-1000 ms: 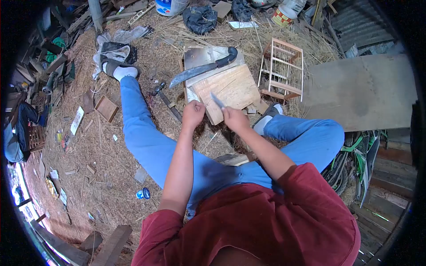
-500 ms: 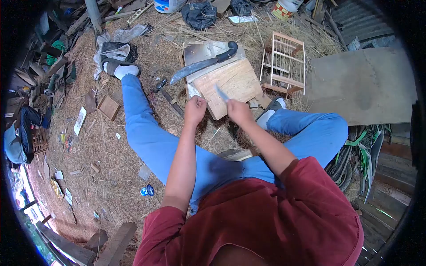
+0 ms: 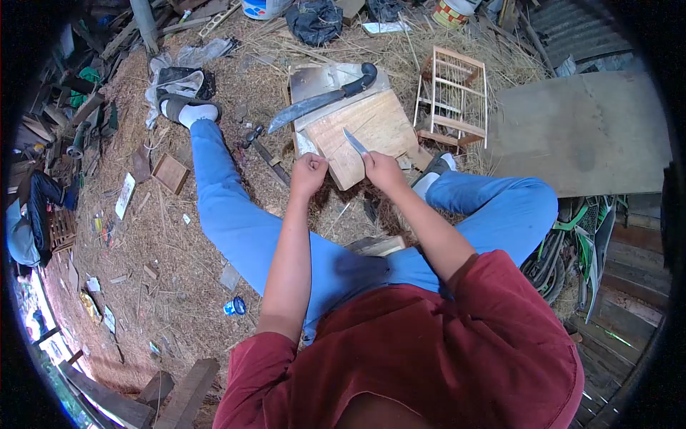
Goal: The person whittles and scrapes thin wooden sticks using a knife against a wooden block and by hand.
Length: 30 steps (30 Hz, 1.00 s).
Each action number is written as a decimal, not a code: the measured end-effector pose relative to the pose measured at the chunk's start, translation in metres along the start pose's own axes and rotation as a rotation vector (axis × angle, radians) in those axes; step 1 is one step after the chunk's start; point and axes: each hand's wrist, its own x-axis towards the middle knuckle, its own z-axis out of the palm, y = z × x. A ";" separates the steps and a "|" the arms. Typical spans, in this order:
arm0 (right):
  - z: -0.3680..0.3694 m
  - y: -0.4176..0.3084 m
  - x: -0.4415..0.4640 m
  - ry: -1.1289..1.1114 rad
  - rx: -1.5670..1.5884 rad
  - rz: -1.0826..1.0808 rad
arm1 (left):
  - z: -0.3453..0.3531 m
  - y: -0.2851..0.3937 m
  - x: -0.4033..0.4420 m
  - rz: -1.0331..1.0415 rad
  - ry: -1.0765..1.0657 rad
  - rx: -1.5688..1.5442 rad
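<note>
A small knife is gripped in my right hand, its blade slanting up and left over a pale wooden board. At the board's lower left edge, my left hand is closed with its fingers curled. Whatever those fingers may hold is too small or hidden to make out. Beyond both hands lies a machete with a black curved handle, resting across the top of the board and the whitish slab under it. A hammer lies on the ground left of the board.
A small wooden frame with thin bars stands right of the board, beside a large flat panel. A shallow wooden box and a blue container are on the shavings-covered ground to the left. My legs spread around the board.
The knife in my right hand now points more up and left, and its blade looks sharper than before. My left hand stays curled by the board's edge. The whole view has shifted slightly.
</note>
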 end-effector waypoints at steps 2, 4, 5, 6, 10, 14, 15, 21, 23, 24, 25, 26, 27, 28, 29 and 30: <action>0.000 -0.001 -0.002 -0.016 -0.005 0.020 | -0.004 0.000 0.000 0.020 -0.015 -0.025; -0.001 0.000 -0.002 -0.032 -0.017 0.037 | -0.010 0.009 -0.004 -0.121 -0.043 -0.002; 0.001 0.000 -0.002 -0.019 -0.005 0.042 | -0.010 0.014 -0.005 -0.122 -0.042 -0.003; 0.002 -0.003 -0.005 -0.007 0.008 0.050 | -0.011 0.013 -0.005 -0.117 -0.052 -0.027; -0.003 -0.024 -0.027 -0.151 -0.100 -0.056 | -0.008 0.009 -0.005 -0.064 -0.043 -0.013; -0.004 -0.007 -0.007 -0.048 0.059 0.037 | -0.003 -0.001 -0.005 0.033 0.014 -0.013; -0.001 -0.007 -0.012 -0.049 0.058 0.038 | -0.002 -0.004 -0.005 0.043 0.015 -0.006; 0.002 -0.007 -0.010 0.000 0.053 -0.011 | -0.001 0.007 -0.006 -0.031 -0.029 0.015; 0.005 0.000 -0.006 0.020 0.048 0.020 | -0.001 0.009 -0.011 -0.052 -0.018 0.004; 0.006 -0.004 -0.012 -0.042 0.019 -0.032 | -0.001 0.005 -0.009 -0.045 -0.023 -0.031; 0.005 -0.011 -0.020 -0.100 -0.010 -0.085 | 0.000 0.003 -0.006 -0.035 -0.028 -0.067; 0.005 -0.018 -0.029 -0.154 -0.085 -0.053 | 0.000 0.000 -0.005 -0.032 -0.029 -0.068; 0.006 -0.015 -0.026 -0.153 -0.087 -0.055 | 0.000 0.000 -0.004 -0.040 -0.038 -0.073; 0.006 -0.010 -0.020 -0.077 -0.043 -0.068 | 0.000 -0.002 -0.003 -0.050 -0.047 -0.078; 0.005 -0.005 -0.013 -0.003 0.003 -0.079 | 0.001 -0.003 -0.003 -0.052 -0.046 -0.079; -0.001 -0.005 -0.005 0.030 0.031 0.015 | 0.001 -0.003 -0.002 -0.055 -0.042 -0.078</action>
